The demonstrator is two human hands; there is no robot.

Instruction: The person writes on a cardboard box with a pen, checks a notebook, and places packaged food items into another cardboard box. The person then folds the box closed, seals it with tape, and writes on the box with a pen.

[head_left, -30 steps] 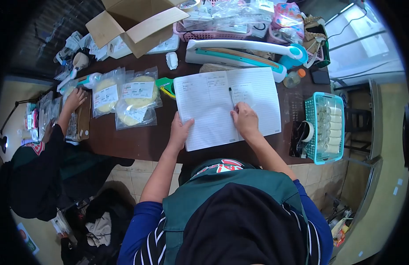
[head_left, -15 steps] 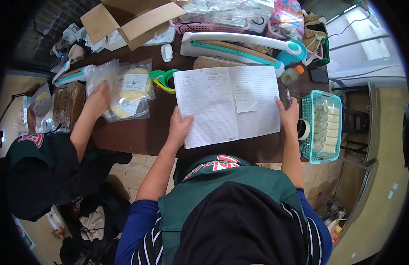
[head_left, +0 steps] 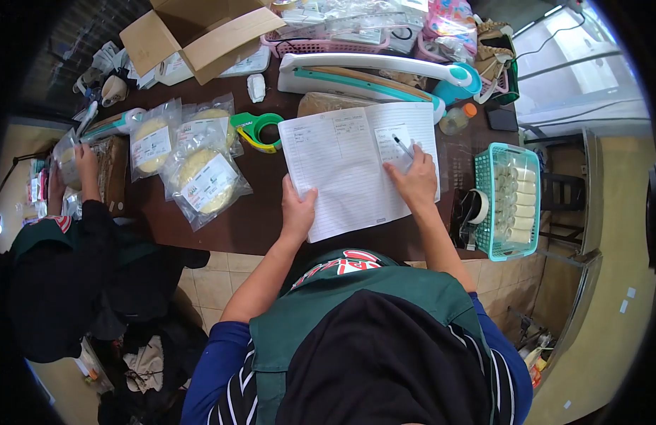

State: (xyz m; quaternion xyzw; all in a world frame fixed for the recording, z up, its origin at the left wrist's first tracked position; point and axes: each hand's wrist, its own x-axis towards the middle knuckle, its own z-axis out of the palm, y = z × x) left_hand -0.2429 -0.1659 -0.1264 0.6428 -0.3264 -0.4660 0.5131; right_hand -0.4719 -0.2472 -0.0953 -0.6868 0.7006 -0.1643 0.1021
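An open lined notebook [head_left: 342,191] with handwriting near the top of its left page lies in front of me. My left hand [head_left: 298,210] grips its lower left edge, thumb on top of the page. Over the right page is my right hand [head_left: 414,178], with a pen [head_left: 403,146] held between its fingers. A small written note [head_left: 392,136] rests on that page, partly covered by the pen and fingers. Left of the notebook sits a green tape dispenser [head_left: 256,132]. Several labelled clear bags of pale round food [head_left: 204,183] lie farther left.
A co-worker's hand [head_left: 86,170] handles a bag at the far left. A teal basket [head_left: 483,212] of rolled items stands at right, beside a tape roll [head_left: 477,207]. Behind are a long white-and-teal sealer [head_left: 370,71], an orange-capped bottle [head_left: 455,119] and an open cardboard box [head_left: 193,35].
My right hand has moved left from the notebook's right edge onto its right page, bringing the pen over the note. The co-worker's hand has left the nearer bags for the far left.
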